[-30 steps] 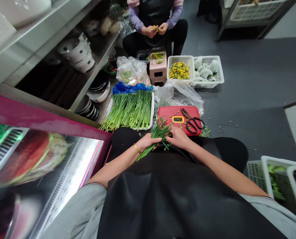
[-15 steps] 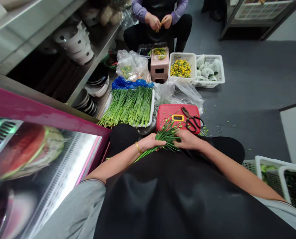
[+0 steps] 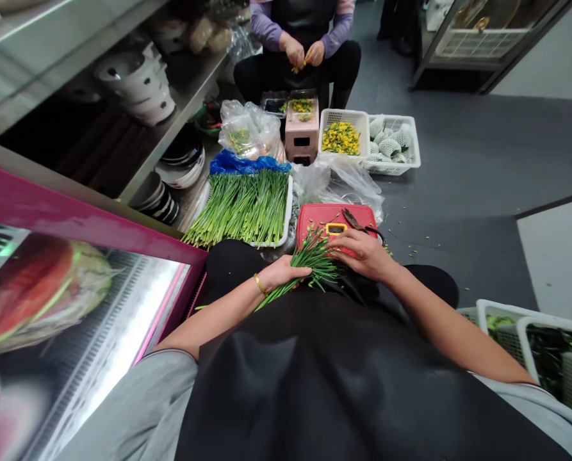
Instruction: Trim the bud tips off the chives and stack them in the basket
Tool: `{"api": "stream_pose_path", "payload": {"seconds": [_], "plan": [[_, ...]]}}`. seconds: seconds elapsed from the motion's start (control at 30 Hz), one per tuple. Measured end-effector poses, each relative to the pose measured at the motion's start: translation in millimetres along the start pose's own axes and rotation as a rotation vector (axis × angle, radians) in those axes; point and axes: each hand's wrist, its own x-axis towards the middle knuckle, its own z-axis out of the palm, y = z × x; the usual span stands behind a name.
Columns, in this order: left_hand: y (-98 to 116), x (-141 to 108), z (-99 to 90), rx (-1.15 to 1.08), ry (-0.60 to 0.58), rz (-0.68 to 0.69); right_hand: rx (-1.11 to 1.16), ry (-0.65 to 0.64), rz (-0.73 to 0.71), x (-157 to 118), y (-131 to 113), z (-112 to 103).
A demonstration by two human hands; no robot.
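My left hand (image 3: 284,272) is closed around a bunch of flowering chives (image 3: 314,256), held just above my lap. The green tips with small buds fan out to the right, and the stem ends slant down past my wrist. At the tips is my right hand (image 3: 360,253), palm down, with its fingers stretched toward the buds and a little apart. Its thumb is mostly hidden. Just beyond lies a red plastic lid (image 3: 314,214) with a yellow-rimmed window and scattered buds. Black-handled scissors (image 3: 355,219) rest on it, their handles partly behind my right hand.
A white tray (image 3: 288,218) of chive stems lies ahead on the left. Behind are a basket of yellow flowers (image 3: 341,137), a basket of net-wrapped produce (image 3: 391,146) and a pink stool (image 3: 301,137). A co-worker's hands (image 3: 305,54) hold yellow flowers. A glass-fronted case (image 3: 74,307) stands left.
My right hand has lifted off the bunch's lower right side and moved up over its tips, now covering part of the scissors' handles. My left hand keeps its hold. The view has shifted slightly.
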Motion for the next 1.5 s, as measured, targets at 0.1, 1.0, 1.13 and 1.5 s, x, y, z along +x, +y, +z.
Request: {"api": "stream_pose_path", "payload": {"seconds": [0.1,1.0,1.13,1.5], "plan": [[0.2,-1.6,0.4,-0.002,-0.004,-0.010,-0.276,-0.089,-0.098,4.0,-0.3,7.7],[-6.9,1.9,0.0,0.029,0.053,-0.050,-0.220,-0.101,-0.109,26.8,-8.3,42.1],[-5.4,-0.2,0.1,0.017,0.041,-0.070,-0.278,-0.092,-0.154,20.1,-6.2,41.5],[0.6,1.3,2.7,0.043,0.041,-0.043,0.353,0.158,0.274,18.3,-16.8,71.8]]}}
